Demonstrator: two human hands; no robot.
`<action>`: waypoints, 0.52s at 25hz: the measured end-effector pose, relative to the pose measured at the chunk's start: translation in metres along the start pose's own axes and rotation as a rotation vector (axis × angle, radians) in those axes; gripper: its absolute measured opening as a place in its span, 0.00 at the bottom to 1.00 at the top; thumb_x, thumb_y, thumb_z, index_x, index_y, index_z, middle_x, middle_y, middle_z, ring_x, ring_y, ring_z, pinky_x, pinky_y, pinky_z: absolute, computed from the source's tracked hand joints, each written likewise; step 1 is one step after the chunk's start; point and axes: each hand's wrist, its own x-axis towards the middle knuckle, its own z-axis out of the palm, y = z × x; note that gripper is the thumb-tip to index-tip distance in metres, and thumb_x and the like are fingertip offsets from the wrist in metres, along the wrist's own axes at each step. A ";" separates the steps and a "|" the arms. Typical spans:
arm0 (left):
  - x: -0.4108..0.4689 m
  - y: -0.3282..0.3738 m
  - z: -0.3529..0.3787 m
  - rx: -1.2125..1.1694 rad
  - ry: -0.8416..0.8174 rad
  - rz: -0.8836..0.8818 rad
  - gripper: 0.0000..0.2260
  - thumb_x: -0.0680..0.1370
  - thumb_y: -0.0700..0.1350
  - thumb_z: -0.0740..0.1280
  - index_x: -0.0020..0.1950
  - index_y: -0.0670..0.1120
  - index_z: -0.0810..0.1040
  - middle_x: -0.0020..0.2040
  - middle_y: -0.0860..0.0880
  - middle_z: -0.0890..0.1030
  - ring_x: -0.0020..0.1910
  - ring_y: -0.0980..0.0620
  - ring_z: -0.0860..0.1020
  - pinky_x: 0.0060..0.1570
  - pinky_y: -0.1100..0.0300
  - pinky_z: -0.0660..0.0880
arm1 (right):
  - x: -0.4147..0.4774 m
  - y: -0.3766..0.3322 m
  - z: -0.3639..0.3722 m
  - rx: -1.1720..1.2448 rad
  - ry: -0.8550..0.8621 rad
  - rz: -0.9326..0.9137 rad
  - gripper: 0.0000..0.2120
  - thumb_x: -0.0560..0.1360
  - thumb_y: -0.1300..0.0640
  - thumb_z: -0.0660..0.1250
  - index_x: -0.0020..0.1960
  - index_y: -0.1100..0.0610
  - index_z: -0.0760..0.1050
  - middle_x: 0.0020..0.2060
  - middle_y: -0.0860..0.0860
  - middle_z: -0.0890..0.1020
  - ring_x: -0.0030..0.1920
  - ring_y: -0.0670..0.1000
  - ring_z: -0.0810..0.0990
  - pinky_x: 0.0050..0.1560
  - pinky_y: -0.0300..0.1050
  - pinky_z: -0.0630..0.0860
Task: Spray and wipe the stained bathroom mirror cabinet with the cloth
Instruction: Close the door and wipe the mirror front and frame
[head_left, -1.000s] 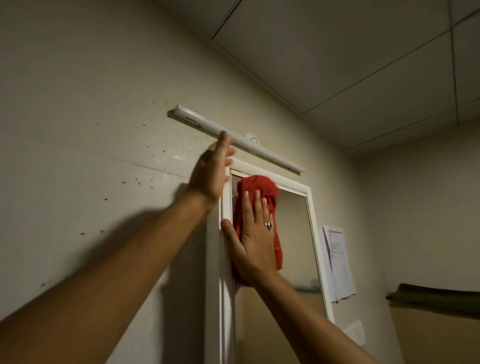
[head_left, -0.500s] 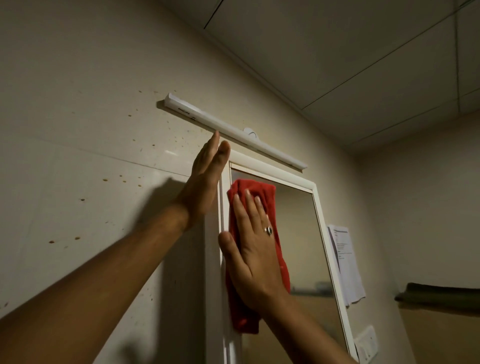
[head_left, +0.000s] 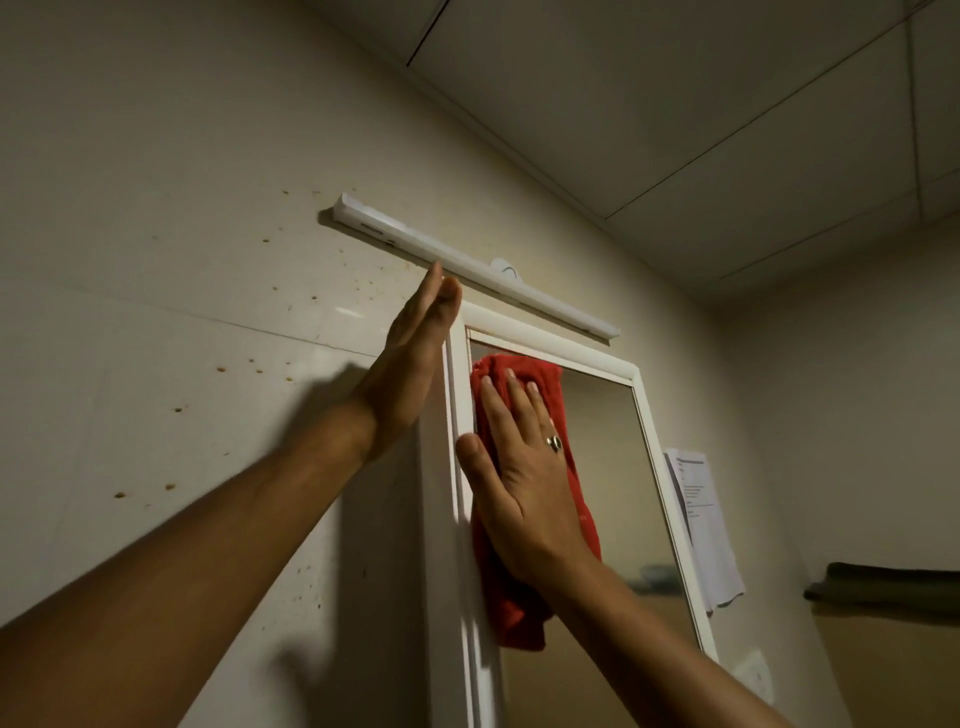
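Pressing the red cloth (head_left: 519, 597) flat, right hand (head_left: 519, 483) against mirror cabinet (head_left: 613, 467).

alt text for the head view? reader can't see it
The right hand presses a red cloth flat on the upper left of the mirror in a white-framed cabinet. The left hand, fingers straight, rests at the cabinet's left edge, under a white light bar on a brown-speckled wall.

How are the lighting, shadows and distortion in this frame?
Head view: dim, warm light; the left hand casts a dark shadow on the spotted wall; the wide-angle lens bows the mirror frame; the right hand and red cloth look sharp.
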 end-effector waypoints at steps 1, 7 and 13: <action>0.000 0.001 0.000 0.000 0.000 -0.005 0.38 0.73 0.70 0.45 0.83 0.62 0.46 0.84 0.58 0.51 0.83 0.52 0.52 0.81 0.40 0.51 | 0.006 -0.007 0.000 -0.001 -0.007 0.006 0.39 0.78 0.25 0.41 0.85 0.40 0.48 0.84 0.38 0.44 0.83 0.41 0.38 0.83 0.60 0.46; 0.000 -0.013 0.010 0.013 0.061 0.068 0.53 0.61 0.86 0.45 0.82 0.64 0.45 0.84 0.60 0.50 0.83 0.55 0.51 0.81 0.42 0.52 | 0.033 0.013 0.008 0.008 0.092 -0.105 0.35 0.81 0.26 0.42 0.84 0.37 0.49 0.84 0.36 0.47 0.83 0.40 0.41 0.83 0.57 0.46; 0.009 -0.041 0.034 0.187 0.178 0.208 0.48 0.68 0.83 0.39 0.83 0.62 0.43 0.84 0.60 0.44 0.82 0.59 0.41 0.81 0.38 0.46 | 0.036 0.158 -0.040 0.044 0.105 0.296 0.40 0.77 0.23 0.46 0.84 0.40 0.51 0.85 0.42 0.51 0.84 0.47 0.50 0.83 0.61 0.52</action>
